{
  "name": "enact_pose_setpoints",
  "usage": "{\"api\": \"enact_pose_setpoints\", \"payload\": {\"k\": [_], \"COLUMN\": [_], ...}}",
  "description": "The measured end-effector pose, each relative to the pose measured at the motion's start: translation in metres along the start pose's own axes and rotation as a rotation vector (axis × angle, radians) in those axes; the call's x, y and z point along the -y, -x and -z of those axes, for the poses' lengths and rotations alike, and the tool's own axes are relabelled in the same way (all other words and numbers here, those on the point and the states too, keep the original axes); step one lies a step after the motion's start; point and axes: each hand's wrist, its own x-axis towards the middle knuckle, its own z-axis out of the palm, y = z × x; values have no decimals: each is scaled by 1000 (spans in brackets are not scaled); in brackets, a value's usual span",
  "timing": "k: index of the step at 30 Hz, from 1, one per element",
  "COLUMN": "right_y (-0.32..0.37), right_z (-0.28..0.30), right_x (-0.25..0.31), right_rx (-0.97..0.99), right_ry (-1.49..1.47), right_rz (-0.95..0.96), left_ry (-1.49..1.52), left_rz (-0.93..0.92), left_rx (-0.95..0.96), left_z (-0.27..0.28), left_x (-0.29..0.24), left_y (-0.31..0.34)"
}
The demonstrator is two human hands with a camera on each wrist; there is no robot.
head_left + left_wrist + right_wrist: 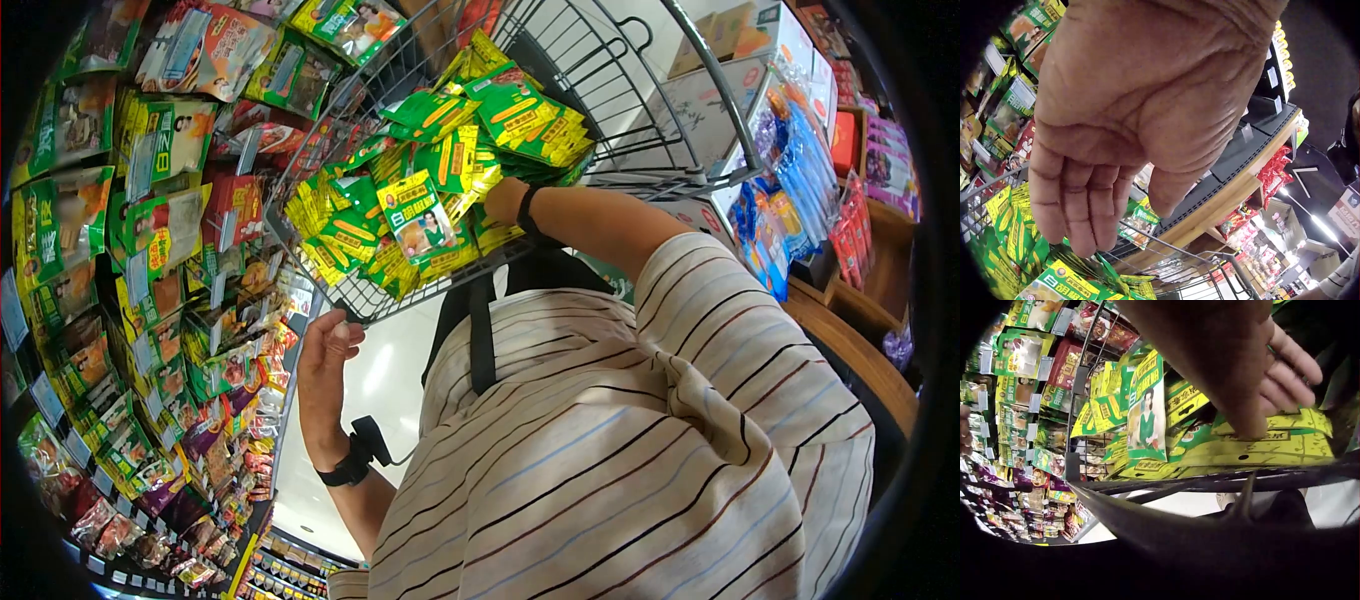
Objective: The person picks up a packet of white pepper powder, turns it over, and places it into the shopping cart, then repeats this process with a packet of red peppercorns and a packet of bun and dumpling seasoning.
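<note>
**Person with two relaxed hands at a shopping cart heaped with green-and-yellow packets**

A person in a cream shirt [620,450] with thin dark, red and blue stripes stands close against a dark wire shopping cart [748,150]. Inside the cart lies a thick, jumbled heap of glossy green-and-yellow food packets [535,115], many overlapping and tilted. One packet with a picture of a woman in green [415,215] lies face up on top of the heap, at the side of the cart nearer the person.

The right hand [1285,372], with a black band [528,212] at its wrist, reaches over the cart's edge to the packets. Its fingers are extended and relaxed, and I see nothing gripped in them; whether they press on the packets I cannot tell.

The left hand [328,355] is empty and loosely open, just beside the cart's corner. A black strap [345,468] holding a small device circles its wrist.

To the cart's left rises a display of hanging food packets [165,140] in green, yellow and red, with pale price tags among them. To its right stand stacked pale boxes [735,100] and bright blue packages [800,150]. A pale, shiny floor [385,385] shows below the cart.
</note>
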Motion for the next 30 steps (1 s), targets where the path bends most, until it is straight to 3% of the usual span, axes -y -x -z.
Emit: {"api": "enact_pose_setpoints", "payload": {"k": [8,14,23,30], "right_y": [-28,-13,-22,-19], "right_z": [-16,-3,2,-1], "right_x": [3,0,10,1], "right_rx": [27,54,125,24], "right_ry": [113,122,217,152], "right_rz": [-114,2,-13,19], "left_ry": [8,-3,-15,5], "left_rz": [25,24,36,48], "left_rx": [-32,-63,-70,-98], "left_z": [8,10,11,7], "left_x": [9,8,6,3], "left_y": [3,3,1,2]}}
